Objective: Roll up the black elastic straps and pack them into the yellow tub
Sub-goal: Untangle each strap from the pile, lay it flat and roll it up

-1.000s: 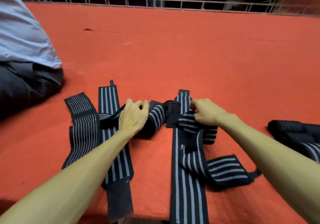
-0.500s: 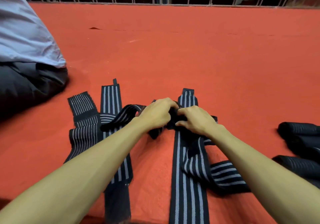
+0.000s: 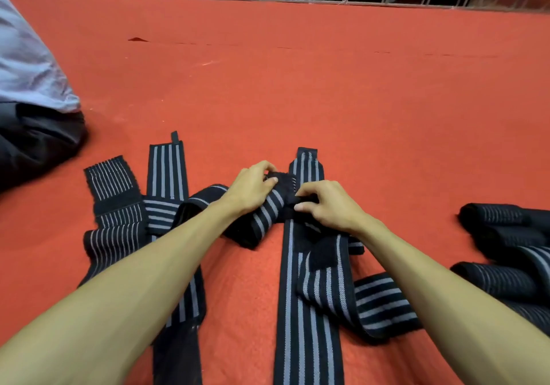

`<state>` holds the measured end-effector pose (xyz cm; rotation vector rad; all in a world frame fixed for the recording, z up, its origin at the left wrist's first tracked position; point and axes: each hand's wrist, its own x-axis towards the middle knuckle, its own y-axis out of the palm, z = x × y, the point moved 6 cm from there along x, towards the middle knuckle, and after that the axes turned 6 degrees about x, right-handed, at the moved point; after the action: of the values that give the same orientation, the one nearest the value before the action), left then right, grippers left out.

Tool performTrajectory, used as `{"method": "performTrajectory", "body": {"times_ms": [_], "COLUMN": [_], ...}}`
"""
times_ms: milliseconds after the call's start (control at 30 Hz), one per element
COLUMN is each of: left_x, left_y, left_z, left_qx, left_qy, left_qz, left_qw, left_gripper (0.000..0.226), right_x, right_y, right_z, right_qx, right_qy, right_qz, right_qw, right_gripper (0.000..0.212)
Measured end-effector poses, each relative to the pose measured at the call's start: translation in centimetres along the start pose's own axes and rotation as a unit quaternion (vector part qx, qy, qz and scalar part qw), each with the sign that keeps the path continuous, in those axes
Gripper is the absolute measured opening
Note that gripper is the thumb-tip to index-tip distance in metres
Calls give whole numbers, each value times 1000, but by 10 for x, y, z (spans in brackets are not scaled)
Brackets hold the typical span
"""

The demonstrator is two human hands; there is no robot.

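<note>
My two hands meet on one black strap (image 3: 268,216) in the middle of the red mat (image 3: 297,86). My left hand (image 3: 253,188) pinches its plain end from 9 o'clock, I judge so the first turn starts tight. My right hand (image 3: 327,206) curls over it from 3 o'clock to keep the fold square. The finished rolls (image 3: 500,220) lie at 3 o'clock and the loose straps (image 3: 166,173) at 9 o'clock, sorted apart. The yellow tub is out of view.

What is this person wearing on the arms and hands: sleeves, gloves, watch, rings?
Nothing visible. The left forearm and right forearm are bare to the frame edge, no sleeves. The left hand and right hand are ungloved, with no watch, band or ring in view.
</note>
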<state>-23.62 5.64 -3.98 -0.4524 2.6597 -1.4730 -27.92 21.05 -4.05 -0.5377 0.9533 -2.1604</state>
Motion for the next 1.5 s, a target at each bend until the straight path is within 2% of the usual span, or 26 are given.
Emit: {"method": "performTrajectory", "body": {"times_ms": [67, 233, 300, 367, 467, 567, 633, 700, 733, 833, 967, 1067, 1167, 1233, 1300, 1433, 1500], "left_x": [-8, -39, -50, -60, -72, -81, -90, -105, -111, -121, -134, -141, -146, -150, -152, -154, -149], "left_y": [-13, -56, -62, -53, -27, -17, -14, -8, -6, -3, -4, -15, -36, -46, -53, -61, -51], "left_z": [0, 20, 32, 28, 1, -39, -71, -102, -115, -135, -145, -155, -175, -194, -209, -231, -229], "left_qx": [12, 141, 197, 274, 318, 206, 9, -190, -237, -289, -268, -260, -281, -316, -358, -438, -444], "left_qy": [-6, -21, -9, 27, 94, 100, 80, 51, 45, 55, 84, 115, 141, 151, 164, 163, 148], "left_qz": [-59, -161, -144, -90, -2, 37, 110, 198, 222, 253, 279, 256, 211, 199, 197, 208, 213], "left_qw": [998, 977, 970, 957, 944, 973, 991, 960, 945, 922, 918, 924, 926, 915, 898, 859, 858], "left_gripper": [21, 22, 19, 25, 38, 47, 58, 58, 49, 29, 26, 28, 25, 28, 28, 24, 27], "right_x": [-1, -18, -27, -35, -44, -55, -66, -77, -82, -93, -112, -122, -130, -133, -130, -122, -115], "right_y": [-5, -34, -48, -61, -79, -97, -111, -126, -134, -152, -178, -190, -198, -204, -209, -217, -215], "right_z": [4, -5, -6, -2, 7, 20, 30, 39, 43, 54, 64, 64, 67, 73, 78, 80, 70], "right_qx": [35, 109, 151, 215, 286, 334, 365, 403, 423, 473, 532, 568, 606, 640, 652, 621, 591], "right_qy": [9, 61, 71, 72, 65, 58, 54, 55, 57, 56, 74, 96, 109, 98, 85, 90, 112], "right_qz": [-12, -70, -110, -143, -181, -211, -245, -281, -296, -320, -355, -381, -399, -387, -360, -331, -339], "right_qw": [999, 990, 980, 963, 939, 917, 897, 869, 855, 819, 765, 723, 679, 656, 662, 705, 723], "right_gripper": [4, 21, 18, 10, 23, 26, 21, 15, 14, 19, 26, 33, 8, 12, 16, 20, 18]}}
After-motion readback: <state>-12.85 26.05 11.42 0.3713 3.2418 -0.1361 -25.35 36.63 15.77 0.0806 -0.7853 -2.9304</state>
